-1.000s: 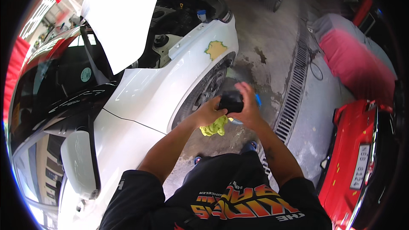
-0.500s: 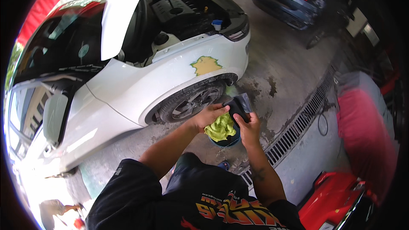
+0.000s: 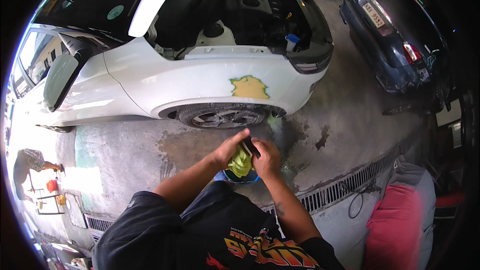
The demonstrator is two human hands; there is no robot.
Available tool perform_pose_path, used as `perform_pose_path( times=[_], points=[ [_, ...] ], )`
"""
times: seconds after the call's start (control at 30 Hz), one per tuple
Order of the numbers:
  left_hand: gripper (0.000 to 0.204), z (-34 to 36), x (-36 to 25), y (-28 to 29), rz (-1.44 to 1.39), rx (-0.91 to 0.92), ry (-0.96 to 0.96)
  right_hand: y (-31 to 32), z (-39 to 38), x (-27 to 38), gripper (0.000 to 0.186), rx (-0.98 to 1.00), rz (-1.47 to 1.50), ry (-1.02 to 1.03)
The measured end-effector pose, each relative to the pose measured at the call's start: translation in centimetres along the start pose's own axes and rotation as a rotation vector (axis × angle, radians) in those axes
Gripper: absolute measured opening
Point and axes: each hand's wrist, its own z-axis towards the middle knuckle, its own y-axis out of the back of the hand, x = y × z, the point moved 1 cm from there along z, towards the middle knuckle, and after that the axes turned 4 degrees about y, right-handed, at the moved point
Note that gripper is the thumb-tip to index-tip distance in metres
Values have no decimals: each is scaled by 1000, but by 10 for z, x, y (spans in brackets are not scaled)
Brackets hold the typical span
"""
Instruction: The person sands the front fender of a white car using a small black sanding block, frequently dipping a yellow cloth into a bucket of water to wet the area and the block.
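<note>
Just below us, our left hand point(image 3: 227, 151) and right hand point(image 3: 266, 156) meet in front of our chest, both clenched on the same small bundle: a yellow-green cloth point(image 3: 240, 162) bunched between the palms and a dark block point(image 3: 248, 146) pinched at its top by the fingers of both hands. Under the hands sits a blue tub point(image 3: 240, 177) on the concrete floor point(image 3: 150, 145), the cloth hanging just over it. We judge the step in hand to be readying the block with the cloth, wiping or wrapping it, though we cannot tell which. Beyond the hands stands the white car point(image 3: 165, 77), its hood up, and on the fender point(image 3: 210, 75) above the front wheel point(image 3: 222, 116) a yellow filler patch point(image 3: 249, 88) ringed with green. Our next move likely calls for a firm one-handed hold on the block, and a reach up and forward to lay it flat on that patch. To the right lies a drain grate point(image 3: 350, 185), and farther off a dark blue car point(image 3: 395, 35).
</note>
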Motion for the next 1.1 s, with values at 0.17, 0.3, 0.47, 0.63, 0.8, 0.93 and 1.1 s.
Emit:
perform_pose_path(
  times=[0.17,0.3,0.47,0.63,0.8,0.93,1.1],
  points=[
    [30,29,-20,-34,-45,-261,-191,14,28,-40,53,46,191,-165],
    [30,49,-18,-33,-198,-413,-368,-9,51,-84,67,204,564,-427],
    [43,104,20,-41,-609,-686,-761,-28,43,-123,113,649,1340,-667],
    [52,129,72,-66,-859,-681,-806,-49,34,-215,68,1023,1576,-1004],
    [35,105,182,6,-708,-1195,-825,-62,9,-304,56,1313,1484,-1259],
    [44,167,284,63,-480,-1306,-604,-119,-39,-325,47,1428,1311,-1204],
    [75,265,316,131,122,-1705,-134,-272,-122,-349,56,1477,539,-126]
  ],
)
